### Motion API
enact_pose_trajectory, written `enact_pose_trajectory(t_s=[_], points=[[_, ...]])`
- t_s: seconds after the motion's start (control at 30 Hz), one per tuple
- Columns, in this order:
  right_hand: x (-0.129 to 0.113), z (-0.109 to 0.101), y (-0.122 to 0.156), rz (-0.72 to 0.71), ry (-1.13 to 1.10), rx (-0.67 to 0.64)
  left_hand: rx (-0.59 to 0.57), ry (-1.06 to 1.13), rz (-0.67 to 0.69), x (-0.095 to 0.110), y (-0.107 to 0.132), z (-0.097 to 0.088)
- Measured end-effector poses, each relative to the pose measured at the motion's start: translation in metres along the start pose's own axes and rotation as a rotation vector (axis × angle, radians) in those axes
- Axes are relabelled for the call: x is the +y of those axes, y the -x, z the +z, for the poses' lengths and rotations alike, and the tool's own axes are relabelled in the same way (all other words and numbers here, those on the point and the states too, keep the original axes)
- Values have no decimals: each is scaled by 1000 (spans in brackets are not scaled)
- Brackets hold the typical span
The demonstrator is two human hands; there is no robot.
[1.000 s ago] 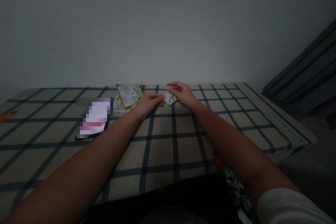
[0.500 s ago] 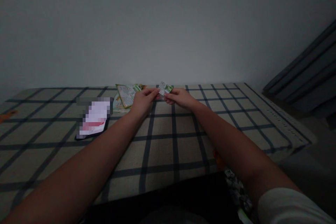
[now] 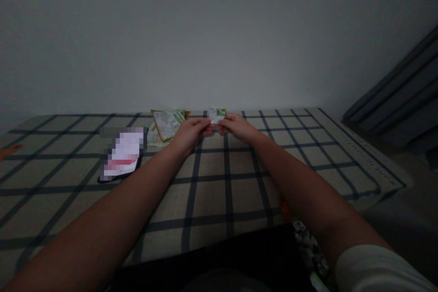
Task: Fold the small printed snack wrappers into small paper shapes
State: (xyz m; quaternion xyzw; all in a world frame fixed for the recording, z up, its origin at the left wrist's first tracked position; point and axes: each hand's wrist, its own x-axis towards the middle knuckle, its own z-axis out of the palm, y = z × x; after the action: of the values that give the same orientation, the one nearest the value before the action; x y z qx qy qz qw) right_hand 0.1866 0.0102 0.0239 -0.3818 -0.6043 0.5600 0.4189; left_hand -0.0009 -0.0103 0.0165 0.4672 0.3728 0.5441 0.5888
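Note:
Both my arms reach forward over a checked cloth surface (image 3: 212, 191). My left hand (image 3: 190, 132) and my right hand (image 3: 237, 127) meet at the far middle and pinch a small green and white paper packet (image 3: 216, 115) between their fingertips, holding it upright just above the cloth. Each hand grips one lower side of the packet. Just left of my left hand lies a small pile of similar green and orange printed packets (image 3: 166, 124).
A dark flat item with a blurred white face (image 3: 122, 154) lies on the cloth to the left. A plain wall stands right behind the surface. Dark striped fabric (image 3: 397, 100) rises at the right. A small orange thing (image 3: 10, 149) shows at the far left edge.
The packet was low on the cloth between my hands; both hands have lifted it and turned it upright, and my fingertips have closed in on its lower edge.

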Motion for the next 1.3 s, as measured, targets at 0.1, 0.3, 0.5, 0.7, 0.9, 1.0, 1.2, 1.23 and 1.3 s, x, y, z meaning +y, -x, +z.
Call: enact_pose_trajectory(t_s=[0.1, 0.3, 0.5, 0.7, 0.9, 1.0, 1.2, 1.23, 1.3], points=[[3, 0, -2, -29, -5, 41, -35, -48, -22, 0, 1, 1], [7, -4, -4, -90, 78, -17, -73, -71, -77, -1, 2, 3], [4, -3, 0, -118, 123, -63, -57, -103, 11, -6, -2, -2], [0, -1, 1, -83, 51, -3, -17, -76, 58, -9, -8, -8], [1, -2, 0, -96, 6, 17, -61, 17, 7, -8, -5, -5], [-1, -2, 1, -52, -59, -11, -60, 31, 27, -6, -3, -4], [-5, 1, 4, 18, -100, -44, -51, 33, 11, -1, 0, -2], [-5, 1, 4, 11, -96, -40, -54, 40, -4, -1, 0, -2], [-4, 0, 3, -10, -79, -36, -55, 50, -30, 0, 0, -1]])
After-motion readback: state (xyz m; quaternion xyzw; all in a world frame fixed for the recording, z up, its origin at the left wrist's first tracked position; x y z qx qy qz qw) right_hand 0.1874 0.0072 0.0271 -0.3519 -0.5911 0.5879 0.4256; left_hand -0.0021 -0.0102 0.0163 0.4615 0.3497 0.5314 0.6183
